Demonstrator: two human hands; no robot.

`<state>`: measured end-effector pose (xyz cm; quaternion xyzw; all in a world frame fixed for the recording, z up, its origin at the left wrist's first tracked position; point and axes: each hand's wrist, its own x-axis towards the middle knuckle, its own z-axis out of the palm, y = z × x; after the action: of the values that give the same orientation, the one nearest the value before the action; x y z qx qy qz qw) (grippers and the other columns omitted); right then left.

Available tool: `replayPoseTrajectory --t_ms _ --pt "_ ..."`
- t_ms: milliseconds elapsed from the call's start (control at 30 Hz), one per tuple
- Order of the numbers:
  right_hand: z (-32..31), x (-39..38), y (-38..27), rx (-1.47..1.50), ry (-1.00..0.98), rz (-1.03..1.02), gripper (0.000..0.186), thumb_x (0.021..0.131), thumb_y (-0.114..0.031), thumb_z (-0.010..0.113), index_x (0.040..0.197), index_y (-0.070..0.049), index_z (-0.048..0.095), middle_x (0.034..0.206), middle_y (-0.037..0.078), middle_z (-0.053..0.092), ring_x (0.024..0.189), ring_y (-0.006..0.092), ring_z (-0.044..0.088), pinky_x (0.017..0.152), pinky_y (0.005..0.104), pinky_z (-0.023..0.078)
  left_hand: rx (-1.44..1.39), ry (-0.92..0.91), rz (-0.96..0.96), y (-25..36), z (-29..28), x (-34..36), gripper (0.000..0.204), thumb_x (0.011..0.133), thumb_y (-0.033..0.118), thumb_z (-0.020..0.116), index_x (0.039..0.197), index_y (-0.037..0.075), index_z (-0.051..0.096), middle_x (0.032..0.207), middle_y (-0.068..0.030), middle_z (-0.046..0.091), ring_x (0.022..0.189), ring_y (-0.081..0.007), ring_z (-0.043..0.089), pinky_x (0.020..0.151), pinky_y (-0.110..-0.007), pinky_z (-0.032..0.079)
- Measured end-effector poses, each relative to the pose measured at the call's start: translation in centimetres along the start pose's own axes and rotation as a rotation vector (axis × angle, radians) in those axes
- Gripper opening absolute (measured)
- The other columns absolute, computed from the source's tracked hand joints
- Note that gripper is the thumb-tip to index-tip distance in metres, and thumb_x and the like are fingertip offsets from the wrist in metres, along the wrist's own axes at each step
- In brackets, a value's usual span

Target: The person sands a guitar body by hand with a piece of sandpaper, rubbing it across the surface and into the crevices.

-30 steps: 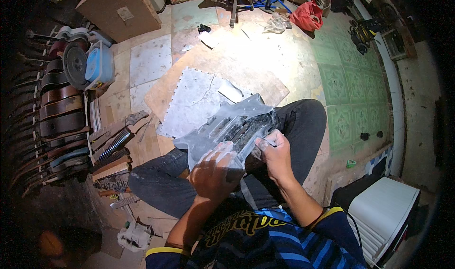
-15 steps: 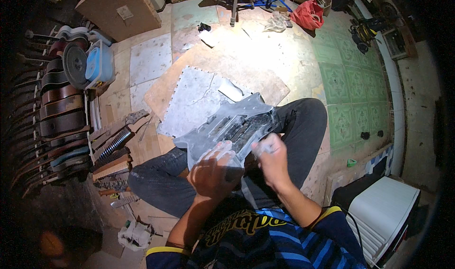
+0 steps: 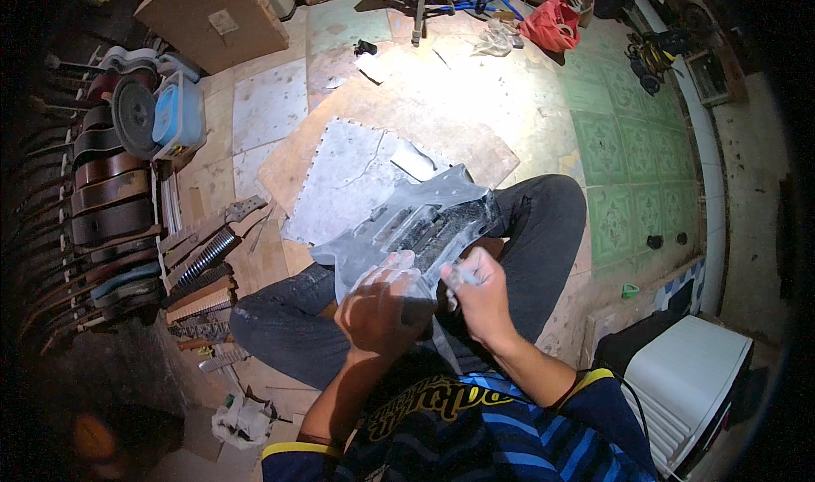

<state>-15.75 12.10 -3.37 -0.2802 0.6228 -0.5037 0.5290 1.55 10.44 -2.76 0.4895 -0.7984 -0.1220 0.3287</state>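
Observation:
Across my lap lies a dusty grey electric guitar body (image 3: 355,251) with pointed horns and several dark cut-out cavities. My left hand (image 3: 386,308) rests on its near part, fingers stretched out flat and coated with pale dust. At the body's right near edge is my right hand (image 3: 477,288), closed with the fingertips pinched together. A small greyish bit shows at those fingertips, but whether it is a held piece or only dust I cannot make out. Just beyond the body, a white curved piece (image 3: 413,160) lies on a pale mat (image 3: 327,180).
Left stands a row of guitars (image 3: 110,185) beside a clear tub with a blue item (image 3: 174,117). Clamps and a large spring (image 3: 208,257) lie near my left knee. A red bag (image 3: 550,28) sits at the far side, a white ribbed appliance (image 3: 692,380) at right.
My right hand has shifted slightly left and toward me along the guitar body's edge, and it is less blurred now. My left hand and the body have stayed nearly in place.

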Motion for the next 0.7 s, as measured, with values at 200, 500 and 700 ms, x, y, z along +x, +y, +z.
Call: replayPoseTrajectory --t_ms 200,500,700 --pt "-0.6 0.4 0.2 0.016 0.038 0.061 0.029 0.096 -0.018 0.078 0.082 -0.008 0.054 0.072 0.001 0.061 0.057 0.0081 0.054 0.054 0.0263 0.046 -0.018 0.024 0.040 0.0 0.1 0.2 0.054 0.073 0.031 0.090 0.114 0.008 0.066 0.118 -0.0152 0.076 0.107 -0.0334 0.075 0.090 -0.042 0.060" --pt "0.1 -0.1 1.2 -0.098 -0.039 -0.178 0.024 0.096 -0.011 0.076 0.084 -0.007 0.055 0.073 0.003 0.063 0.057 0.0099 0.057 0.053 0.0260 0.047 -0.049 0.056 0.020 -0.2 0.4 -0.1 0.047 0.072 0.029 0.087 0.114 0.013 0.072 0.118 -0.0093 0.077 0.107 -0.0263 0.075 0.092 -0.039 0.059" --pt "-0.5 -0.1 2.2 -0.137 -0.038 -0.149 0.023 0.097 -0.012 0.075 0.085 -0.007 0.057 0.074 0.004 0.064 0.058 0.0091 0.058 0.055 0.0246 0.046 -0.010 0.055 -0.021 -0.2 0.6 -0.5 0.048 0.071 0.028 0.087 0.114 0.012 0.073 0.117 -0.0101 0.077 0.107 -0.0278 0.075 0.092 -0.039 0.060"
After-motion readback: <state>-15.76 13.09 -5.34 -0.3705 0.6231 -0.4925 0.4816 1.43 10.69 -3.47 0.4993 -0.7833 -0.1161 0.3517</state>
